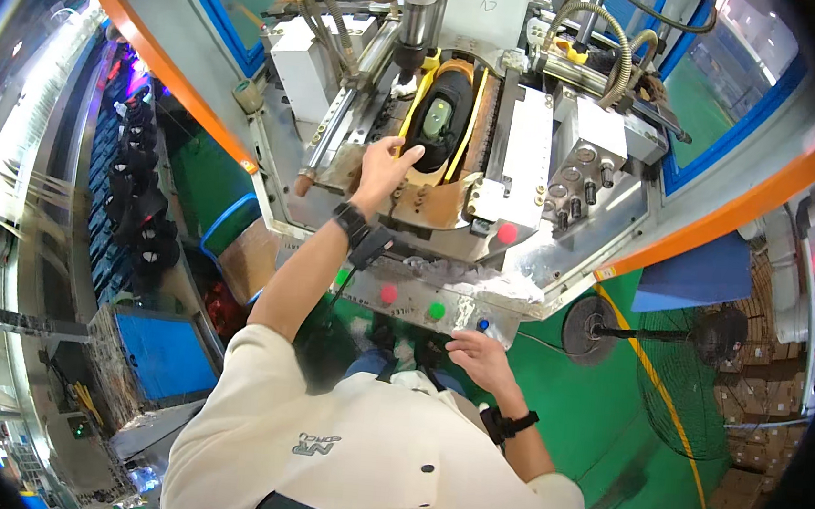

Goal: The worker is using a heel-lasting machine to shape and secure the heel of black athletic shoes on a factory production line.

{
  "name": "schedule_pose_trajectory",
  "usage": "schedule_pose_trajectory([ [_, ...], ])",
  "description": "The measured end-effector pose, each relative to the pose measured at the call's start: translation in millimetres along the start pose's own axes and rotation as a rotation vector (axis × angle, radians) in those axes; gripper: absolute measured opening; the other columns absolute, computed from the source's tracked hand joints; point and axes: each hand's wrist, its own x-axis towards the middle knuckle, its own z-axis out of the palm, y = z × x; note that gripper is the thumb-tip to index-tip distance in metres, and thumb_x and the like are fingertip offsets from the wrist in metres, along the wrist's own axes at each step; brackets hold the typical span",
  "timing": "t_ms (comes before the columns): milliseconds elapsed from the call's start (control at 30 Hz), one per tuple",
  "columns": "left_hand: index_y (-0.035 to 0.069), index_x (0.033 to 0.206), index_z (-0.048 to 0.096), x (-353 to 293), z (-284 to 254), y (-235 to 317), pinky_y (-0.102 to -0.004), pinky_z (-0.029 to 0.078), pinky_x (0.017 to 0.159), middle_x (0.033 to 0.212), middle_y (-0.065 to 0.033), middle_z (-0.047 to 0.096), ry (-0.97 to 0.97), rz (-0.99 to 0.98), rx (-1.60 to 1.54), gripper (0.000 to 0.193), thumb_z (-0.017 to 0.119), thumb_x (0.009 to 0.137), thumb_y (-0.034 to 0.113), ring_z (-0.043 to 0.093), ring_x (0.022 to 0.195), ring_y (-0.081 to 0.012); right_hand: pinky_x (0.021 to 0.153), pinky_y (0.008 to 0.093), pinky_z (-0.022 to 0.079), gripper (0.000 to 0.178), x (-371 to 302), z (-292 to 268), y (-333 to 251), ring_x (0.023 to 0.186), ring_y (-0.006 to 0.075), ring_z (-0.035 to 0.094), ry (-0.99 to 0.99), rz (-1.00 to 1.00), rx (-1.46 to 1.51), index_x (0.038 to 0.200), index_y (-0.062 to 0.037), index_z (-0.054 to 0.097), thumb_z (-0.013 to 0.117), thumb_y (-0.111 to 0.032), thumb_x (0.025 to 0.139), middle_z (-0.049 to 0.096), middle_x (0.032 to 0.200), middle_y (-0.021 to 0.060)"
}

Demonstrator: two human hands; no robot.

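In the middle of the machine, a black shoe point(437, 123) with a pale green patch sits between the yellow-edged sides of an open metal mold point(467, 197). My left hand point(390, 169) reaches to the near left end of the mold. Its thumb and fingers are spread around the yellow edge strip beside the shoe's near end; whether they touch it I cannot tell. Lower down, my right hand point(481, 360) hovers at the front control panel point(465, 309), below its blue button point(483, 325). Its fingers are loosely bent and hold nothing visible.
A vertical metal press cylinder point(418, 26) stands over the mold's far left. White blocks with hoses flank the mold, and a red knob point(507, 234) sits at its near right. Several dark shoes point(140, 186) line a rack on the left. A black fan point(593, 329) stands right.
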Motion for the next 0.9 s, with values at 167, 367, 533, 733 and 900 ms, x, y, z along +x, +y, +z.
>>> schedule_pose_trajectory([
  [167,-0.008,0.118,0.065,68,45,16,-0.0481,0.052,0.095,0.118,-0.0290,0.068,0.035,0.013,0.331,0.067,0.083,0.075,0.040,0.066,0.109,-0.0444,0.088,0.0313,0.058,0.036,8,-35,-13,0.099,0.0190,0.072,0.304,-0.070,0.178,0.125,0.0054,0.063,0.068,-0.001,0.090,0.075,0.109,0.0143],
  [367,-0.005,0.110,0.069,95,45,-4,-0.0495,0.055,0.087,0.101,-0.0286,0.072,0.010,-0.023,0.345,0.060,0.086,0.069,0.035,0.070,0.098,-0.0441,0.084,0.0366,0.062,0.026,27,-28,-61,0.093,0.0256,0.074,0.517,-0.014,0.472,0.119,0.0108,0.062,0.063,0.001,0.095,0.073,0.105,0.0218],
  [533,0.000,0.095,0.077,112,17,-8,-0.0442,0.056,0.078,0.088,-0.0220,0.075,-0.014,-0.119,0.036,0.046,0.087,0.066,0.034,0.073,0.084,-0.0379,0.086,0.0327,0.060,0.028,119,-56,-114,0.099,0.0235,0.072,0.572,-0.288,0.293,0.123,0.0063,0.062,0.061,-0.010,0.101,0.071,0.115,0.0171],
  [733,-0.009,0.093,0.075,145,5,-42,-0.0387,0.055,0.076,0.087,-0.0180,0.077,-0.006,-0.178,-0.247,0.046,0.089,0.066,0.026,0.074,0.080,-0.0271,0.081,0.0272,0.057,0.053,285,-49,-186,0.090,0.0151,0.065,0.550,-0.161,0.246,0.142,0.0031,0.050,0.064,-0.026,0.101,0.065,0.108,0.0088],
  [900,-0.009,0.098,0.075,137,5,-24,-0.0343,0.054,0.076,0.088,-0.0156,0.076,-0.007,-0.147,-0.381,0.045,0.089,0.067,0.022,0.071,0.079,-0.0210,0.077,0.0370,0.057,0.081,403,-44,-180,0.101,0.0257,0.068,0.570,0.017,-0.184,0.140,0.0122,0.051,0.063,-0.052,0.093,0.070,0.110,0.0203],
])
